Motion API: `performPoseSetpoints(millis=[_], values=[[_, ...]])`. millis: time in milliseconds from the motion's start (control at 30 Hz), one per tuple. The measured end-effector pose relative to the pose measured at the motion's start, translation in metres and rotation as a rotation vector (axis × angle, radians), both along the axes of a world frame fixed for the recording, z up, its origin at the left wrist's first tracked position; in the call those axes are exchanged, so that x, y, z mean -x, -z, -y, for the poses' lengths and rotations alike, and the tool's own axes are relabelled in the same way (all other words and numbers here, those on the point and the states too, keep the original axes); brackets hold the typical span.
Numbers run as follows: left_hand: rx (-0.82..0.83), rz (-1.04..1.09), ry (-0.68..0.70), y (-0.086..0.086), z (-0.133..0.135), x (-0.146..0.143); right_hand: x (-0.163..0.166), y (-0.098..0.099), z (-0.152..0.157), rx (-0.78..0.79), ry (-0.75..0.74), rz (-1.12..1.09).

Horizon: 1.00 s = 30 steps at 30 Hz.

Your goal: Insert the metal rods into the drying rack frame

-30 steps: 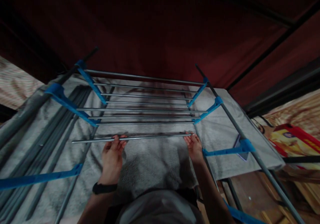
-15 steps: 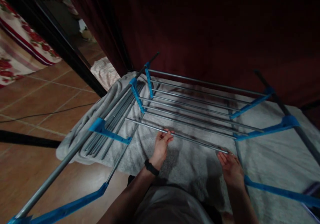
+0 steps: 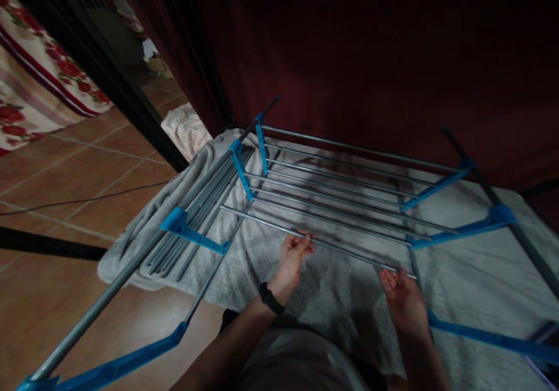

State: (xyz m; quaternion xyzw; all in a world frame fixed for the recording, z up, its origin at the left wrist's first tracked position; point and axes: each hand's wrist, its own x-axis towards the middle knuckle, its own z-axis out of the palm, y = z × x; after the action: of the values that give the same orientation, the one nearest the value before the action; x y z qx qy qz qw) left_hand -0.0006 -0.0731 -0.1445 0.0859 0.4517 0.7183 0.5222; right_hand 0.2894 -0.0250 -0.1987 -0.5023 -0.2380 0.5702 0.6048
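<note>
A thin grey metal rod (image 3: 349, 252) is held level across the front of a partly assembled rack. My left hand (image 3: 293, 261) pinches it near its middle. Close to the rod's right end, my right hand (image 3: 404, 298) has its fingers closed on it. Beyond my hands, several metal rods (image 3: 332, 196) span between blue plastic brackets (image 3: 241, 172) on the left and other blue brackets (image 3: 463, 231) on the right. A blue bracket (image 3: 194, 236) on the left side pole (image 3: 144, 254) lies near the held rod's left end, apart from it.
A bundle of loose grey rods (image 3: 196, 216) lies on the grey blanket (image 3: 349, 303) at left. A dark red curtain (image 3: 349, 59) hangs behind. Lower blue brackets (image 3: 126, 359) reach in at the near corners. A thin cable (image 3: 87, 201) crosses the tiled floor (image 3: 48, 175).
My left hand has shifted a little right along the rod. More of the rod's right end now shows beyond my right hand.
</note>
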Motion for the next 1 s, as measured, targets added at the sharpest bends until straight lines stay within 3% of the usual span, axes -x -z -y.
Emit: performPoseSetpoints(millis=[267,567,1000], values=[[0.024,0.044,0.034,-0.009,-0.002,0.000,0.062,-0.046,0.010,0.008,-0.010,-0.105],[0.058,0.092,0.049,-0.023,-0.003,0.000,0.091,-0.076,0.015,-0.027,-0.103,-0.176],[0.113,0.176,0.060,-0.036,0.000,-0.004,0.111,-0.086,0.018,-0.115,-0.258,-0.163]])
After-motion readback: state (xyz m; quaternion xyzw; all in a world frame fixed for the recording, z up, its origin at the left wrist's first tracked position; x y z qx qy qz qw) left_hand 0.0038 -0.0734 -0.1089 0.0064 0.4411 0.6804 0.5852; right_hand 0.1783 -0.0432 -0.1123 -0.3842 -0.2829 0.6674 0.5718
